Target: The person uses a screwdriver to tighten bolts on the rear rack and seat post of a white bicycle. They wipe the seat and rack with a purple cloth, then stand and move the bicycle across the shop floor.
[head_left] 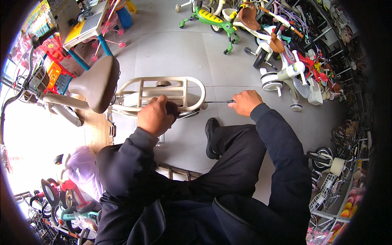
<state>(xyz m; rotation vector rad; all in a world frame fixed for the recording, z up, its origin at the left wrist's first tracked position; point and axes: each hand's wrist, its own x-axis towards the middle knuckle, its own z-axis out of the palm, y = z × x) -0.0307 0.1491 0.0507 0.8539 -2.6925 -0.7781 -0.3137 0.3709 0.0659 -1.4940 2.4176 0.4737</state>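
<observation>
The bicycle [103,83] looks to be upright. Its rear rack [167,88] is cream-coloured, made from rounded tubes: one long looped outer frame, with several bars crossing inside. The broad saddle [90,85], brown and smooth, is placed ahead of the rack. Under the rack, a whitish mudguard [132,99] is partly visible. Just behind the rack's rounded rear end, a thin tool [218,101] with a dark shaft points toward it; whether they touch, I cannot tell.
</observation>
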